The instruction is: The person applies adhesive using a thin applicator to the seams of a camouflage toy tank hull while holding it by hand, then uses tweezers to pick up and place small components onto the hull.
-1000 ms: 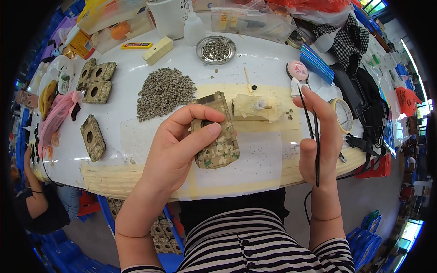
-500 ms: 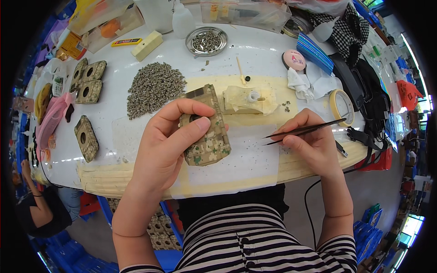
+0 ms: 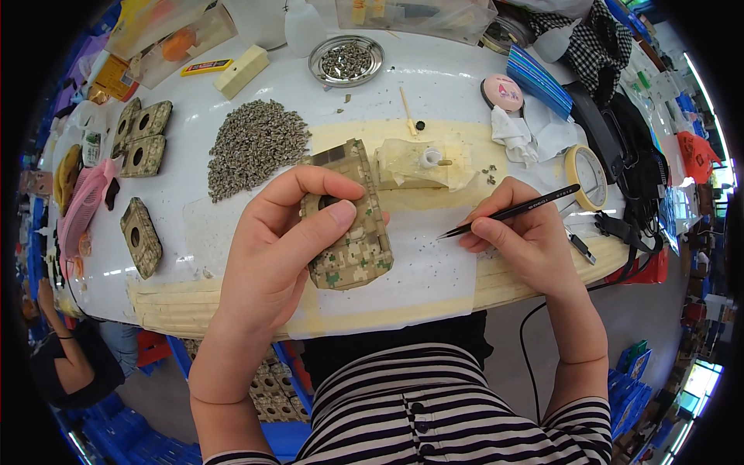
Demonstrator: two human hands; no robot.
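Note:
My left hand [image 3: 291, 232] is closed around a camouflage-patterned model tank hull [image 3: 353, 252], thumb on top and fingers along its far side. The hull is held tilted above a white sheet [image 3: 434, 287] scattered with tiny dark specks. Black tweezers [image 3: 527, 206] are pinched in my right hand [image 3: 521, 244], their tips pointing left toward the hull but apart from it. The tips look close together, and I cannot make out anything between them. Beyond the hull stands a tape-wrapped block [image 3: 411, 164] with a small white cup [image 3: 430, 158] set in it.
A heap of small grey parts [image 3: 256, 147] lies left of the block, with more in a round metal dish [image 3: 346, 62]. Similar hulls [image 3: 142, 236] sit at the left. A tape roll [image 3: 587, 177], a round pink tin [image 3: 503, 91] and crumpled tissue [image 3: 513, 139] lie right.
The tweezers have turned in my right hand, and their tips, which were apart, look closer together. My left hand keeps its hold on the hull, nearly unmoved. The view has shifted slightly.

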